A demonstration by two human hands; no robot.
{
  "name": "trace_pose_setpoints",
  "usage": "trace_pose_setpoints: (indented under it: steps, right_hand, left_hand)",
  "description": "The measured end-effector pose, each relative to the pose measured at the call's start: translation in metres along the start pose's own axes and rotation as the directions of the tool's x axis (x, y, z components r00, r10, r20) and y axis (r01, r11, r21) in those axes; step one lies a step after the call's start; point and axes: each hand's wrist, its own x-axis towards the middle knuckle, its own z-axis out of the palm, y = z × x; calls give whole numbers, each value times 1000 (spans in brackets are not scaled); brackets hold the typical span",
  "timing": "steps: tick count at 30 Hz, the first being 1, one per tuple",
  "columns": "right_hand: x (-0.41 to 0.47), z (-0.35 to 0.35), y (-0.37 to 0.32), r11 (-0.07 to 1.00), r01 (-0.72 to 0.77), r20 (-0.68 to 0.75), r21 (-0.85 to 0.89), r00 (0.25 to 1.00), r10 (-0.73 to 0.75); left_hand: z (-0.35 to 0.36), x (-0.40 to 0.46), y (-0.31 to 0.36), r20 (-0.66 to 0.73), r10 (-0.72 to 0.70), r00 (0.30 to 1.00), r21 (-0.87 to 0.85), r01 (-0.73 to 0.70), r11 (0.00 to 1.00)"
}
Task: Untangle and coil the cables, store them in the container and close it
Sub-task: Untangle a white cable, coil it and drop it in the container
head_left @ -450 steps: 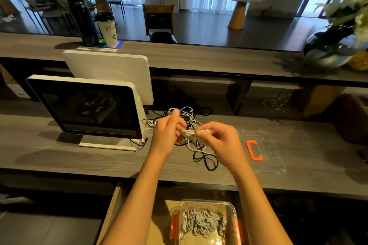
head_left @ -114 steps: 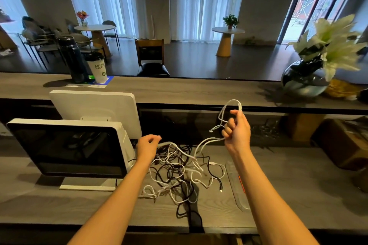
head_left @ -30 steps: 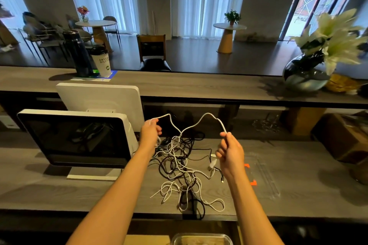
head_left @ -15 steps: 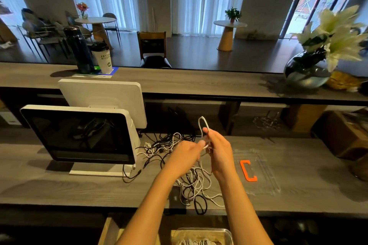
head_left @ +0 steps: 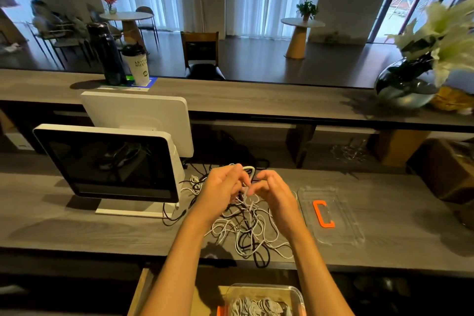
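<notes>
A tangle of white and black cables point(head_left: 252, 229) lies on the grey desk in front of me. My left hand point(head_left: 222, 188) and my right hand point(head_left: 273, 191) are close together just above the pile, and both pinch a folded white cable point(head_left: 250, 170) whose loop sticks up between them. A clear container point(head_left: 264, 301) with orange clips stands in an open drawer below the desk edge; coiled white cables lie inside it. Its clear lid point(head_left: 331, 215), with an orange clip, lies flat on the desk to the right of the pile.
A white point-of-sale screen point(head_left: 110, 164) stands left of the cables, its own leads running along the desk. Behind it a raised counter point(head_left: 256, 100) carries a dark bottle, a paper cup and a flower vase point(head_left: 407, 84). Brown boxes sit far right.
My hands have come together from wide apart and folded the white cable into a short loop. They have dropped lower, close over the pile.
</notes>
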Motion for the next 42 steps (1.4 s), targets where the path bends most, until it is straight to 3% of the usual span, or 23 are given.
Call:
trace_pose_setpoints:
  steps: [4,7,11,15,19,25,29,31,32,34,36,38,40,42]
  right_hand:
    - [1,7,3,994,-101,15,-33,995,101]
    - [-1,16,9,988,-74,5,-136,997,76]
    - [-4,23,10,996,-80,28,-29,996,81]
    - [-7,10,5,987,-135,163,93,980,119]
    - [-7,0,-2,986,-128,109,-109,984,140]
    - [-6,-13,-25,951,18,50,-309,999,-3]
    - [-7,-11,-25,941,-23,107,-337,992,62]
    - [-8,-6,-22,945,-42,129,-325,988,88]
    - [-9,-6,-21,945,-68,123,-320,986,112]
    - [-9,-8,-20,947,-122,94,-299,983,157]
    - [-11,-14,-19,943,-128,80,-307,984,160]
    - [-13,-20,-19,920,-103,99,-378,984,150]
    - [-15,-22,-19,910,-72,96,-409,988,121]
    - [-13,-22,-21,914,-16,74,-405,996,51]
  left_hand:
    - [-10,-4,-4,-64,-2,998,-12,1,1000]
    - [-8,-8,0,39,-13,999,-22,14,1000]
    - [-6,-13,5,162,-27,986,-19,31,999]
    - [-16,-12,3,65,-29,997,-78,34,996]
    - [-25,-8,-7,-108,-126,986,-39,122,992]
    - [-24,-13,-16,93,-243,965,94,235,967]
    - [-13,-8,-19,-114,-180,977,48,186,981]
    - [-4,-6,-13,-233,-186,954,-155,152,976]
    - [-1,-4,-9,-267,-220,938,-364,113,925]
    - [-5,1,-2,-291,-283,914,-715,-11,699]
    - [-14,4,5,-319,-321,892,-850,-119,514]
    - [-23,5,10,-355,-343,870,-875,-181,448]
    - [-26,7,9,-424,-333,842,-792,-167,587]
    - [-23,5,4,-550,-257,795,-490,-58,870]
